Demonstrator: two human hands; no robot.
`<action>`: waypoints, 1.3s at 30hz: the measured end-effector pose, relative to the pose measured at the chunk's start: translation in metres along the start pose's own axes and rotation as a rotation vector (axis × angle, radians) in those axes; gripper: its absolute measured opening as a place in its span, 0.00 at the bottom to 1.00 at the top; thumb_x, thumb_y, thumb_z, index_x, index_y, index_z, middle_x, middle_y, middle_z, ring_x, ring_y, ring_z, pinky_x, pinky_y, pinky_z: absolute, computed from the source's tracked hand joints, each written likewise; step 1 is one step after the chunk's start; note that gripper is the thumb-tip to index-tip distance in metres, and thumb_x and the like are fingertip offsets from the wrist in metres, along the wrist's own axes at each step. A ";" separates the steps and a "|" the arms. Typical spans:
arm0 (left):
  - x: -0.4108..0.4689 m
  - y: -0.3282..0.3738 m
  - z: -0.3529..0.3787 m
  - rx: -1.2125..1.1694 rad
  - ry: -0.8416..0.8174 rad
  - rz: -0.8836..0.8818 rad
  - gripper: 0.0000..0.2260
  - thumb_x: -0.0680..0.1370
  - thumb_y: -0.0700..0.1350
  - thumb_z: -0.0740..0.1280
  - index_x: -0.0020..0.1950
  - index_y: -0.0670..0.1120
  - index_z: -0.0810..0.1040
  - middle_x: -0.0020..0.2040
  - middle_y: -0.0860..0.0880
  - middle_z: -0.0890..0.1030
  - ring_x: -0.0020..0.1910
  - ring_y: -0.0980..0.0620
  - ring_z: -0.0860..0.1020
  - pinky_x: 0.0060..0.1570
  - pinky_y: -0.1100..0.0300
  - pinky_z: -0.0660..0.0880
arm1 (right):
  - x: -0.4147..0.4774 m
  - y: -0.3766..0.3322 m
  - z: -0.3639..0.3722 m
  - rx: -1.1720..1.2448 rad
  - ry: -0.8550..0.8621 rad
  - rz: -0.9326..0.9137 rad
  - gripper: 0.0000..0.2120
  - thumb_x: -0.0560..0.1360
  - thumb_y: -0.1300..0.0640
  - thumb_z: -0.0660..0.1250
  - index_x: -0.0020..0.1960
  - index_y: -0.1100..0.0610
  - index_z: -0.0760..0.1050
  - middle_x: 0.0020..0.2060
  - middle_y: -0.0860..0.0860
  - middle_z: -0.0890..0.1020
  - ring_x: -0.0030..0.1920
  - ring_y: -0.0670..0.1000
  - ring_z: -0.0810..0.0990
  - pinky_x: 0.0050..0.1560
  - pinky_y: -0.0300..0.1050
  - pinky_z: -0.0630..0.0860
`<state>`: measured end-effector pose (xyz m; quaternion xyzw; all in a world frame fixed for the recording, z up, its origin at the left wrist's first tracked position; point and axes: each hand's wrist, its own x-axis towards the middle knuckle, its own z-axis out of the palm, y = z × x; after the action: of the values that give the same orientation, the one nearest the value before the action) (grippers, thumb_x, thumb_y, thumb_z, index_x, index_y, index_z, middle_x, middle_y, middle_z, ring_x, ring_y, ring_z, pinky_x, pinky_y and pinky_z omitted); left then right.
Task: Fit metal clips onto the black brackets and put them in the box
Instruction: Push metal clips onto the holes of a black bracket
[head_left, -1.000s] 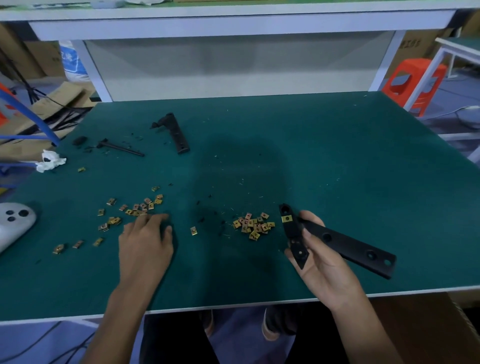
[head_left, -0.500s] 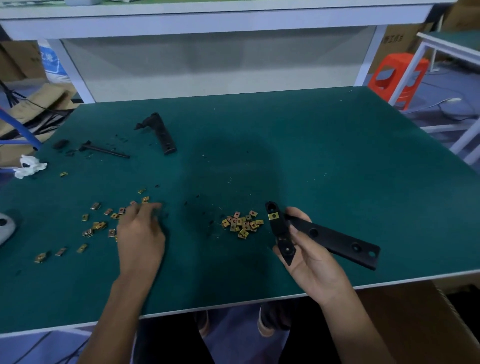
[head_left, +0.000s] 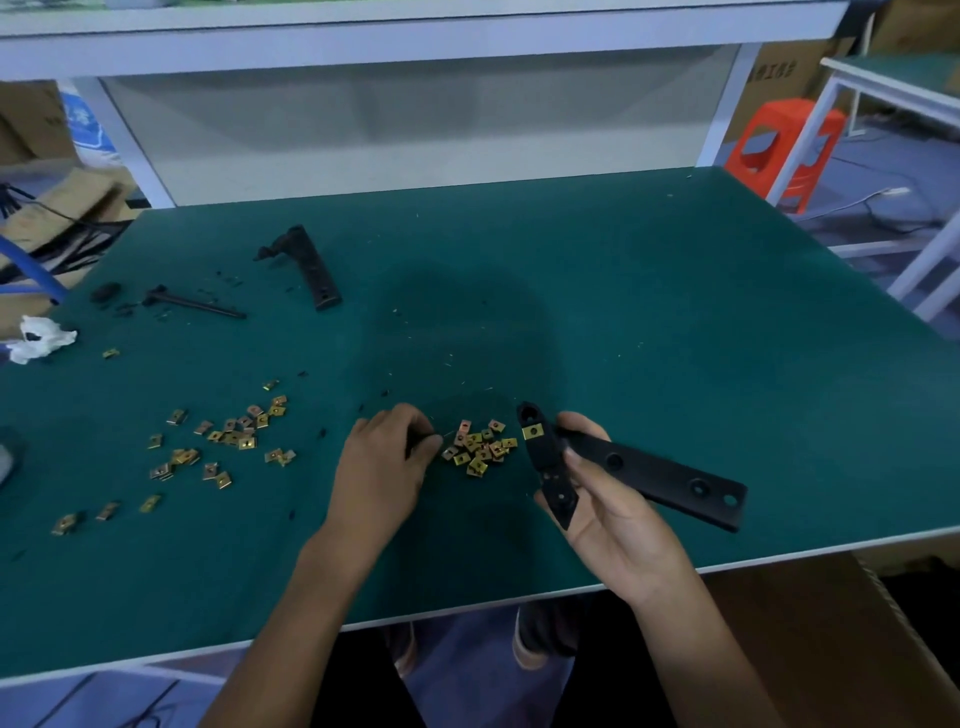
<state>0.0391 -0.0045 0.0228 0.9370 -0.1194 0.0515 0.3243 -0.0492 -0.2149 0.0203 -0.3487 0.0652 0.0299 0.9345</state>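
Note:
My right hand (head_left: 608, 499) grips a long black bracket (head_left: 660, 475) just above the table's front edge. One gold metal clip (head_left: 532, 431) sits on the bracket's short arm, near its far end. A small pile of gold clips (head_left: 480, 449) lies on the green mat, left of the bracket. My left hand (head_left: 384, 467) rests beside that pile with its fingers curled at the pile's left edge; whether they pinch a clip is hidden. More clips (head_left: 228, 439) lie scattered further left.
A second black bracket (head_left: 311, 267) and a thin black part (head_left: 195, 304) lie at the back left, with a white crumpled wad (head_left: 41, 338) at the left edge. A cardboard box (head_left: 831, 649) stands below the table's front right edge. An orange stool (head_left: 784, 148) stands far right.
My left hand has moved right, from the scattered clips on the left to the small pile beside the bracket. My right hand keeps holding the bracket in the same pose.

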 end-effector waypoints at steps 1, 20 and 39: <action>-0.001 0.001 -0.002 -0.068 0.010 -0.046 0.03 0.79 0.46 0.71 0.49 0.48 0.78 0.44 0.55 0.80 0.45 0.53 0.77 0.45 0.57 0.72 | 0.001 0.000 0.000 -0.002 -0.004 0.001 0.15 0.76 0.64 0.65 0.57 0.50 0.83 0.53 0.53 0.86 0.49 0.48 0.86 0.44 0.42 0.82; -0.057 0.071 0.008 -1.071 -0.282 -0.340 0.07 0.80 0.38 0.69 0.51 0.47 0.85 0.39 0.46 0.85 0.36 0.55 0.79 0.38 0.65 0.77 | 0.003 0.002 -0.004 -0.051 -0.055 -0.020 0.17 0.73 0.58 0.72 0.62 0.51 0.78 0.55 0.55 0.84 0.52 0.53 0.83 0.49 0.47 0.81; -0.066 0.080 0.012 -1.431 -0.435 -0.639 0.09 0.72 0.50 0.72 0.36 0.47 0.85 0.35 0.48 0.79 0.31 0.56 0.74 0.30 0.64 0.74 | -0.002 0.001 -0.001 -0.115 -0.074 -0.029 0.18 0.72 0.58 0.72 0.61 0.49 0.80 0.54 0.55 0.83 0.50 0.52 0.83 0.48 0.45 0.81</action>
<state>-0.0452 -0.0607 0.0493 0.4807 0.0897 -0.3155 0.8132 -0.0511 -0.2146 0.0188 -0.4012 0.0238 0.0328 0.9151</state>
